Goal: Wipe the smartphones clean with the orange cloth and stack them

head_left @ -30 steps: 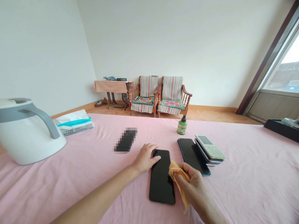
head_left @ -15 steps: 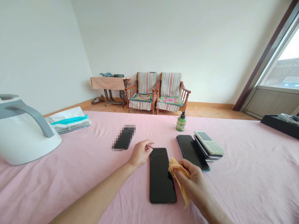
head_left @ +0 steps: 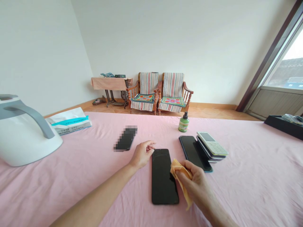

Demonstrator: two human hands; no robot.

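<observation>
right hand pinches a yellow cloth against the black phone mid-table; left hand, loosely curled and holding nothing, sits beside the phone's far-left corner.

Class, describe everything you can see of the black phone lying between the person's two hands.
The black phone is a slim slab with rounded corners and a glossy, dark, unlit screen facing up, glass by the look of it. It lies flat on the pink cloth, long side running away from the person. The left hand rests loosely curled at its far left corner. The right hand presses a folded orange cloth against its right edge. A fanned stack of phones lies apart to its right.
</observation>
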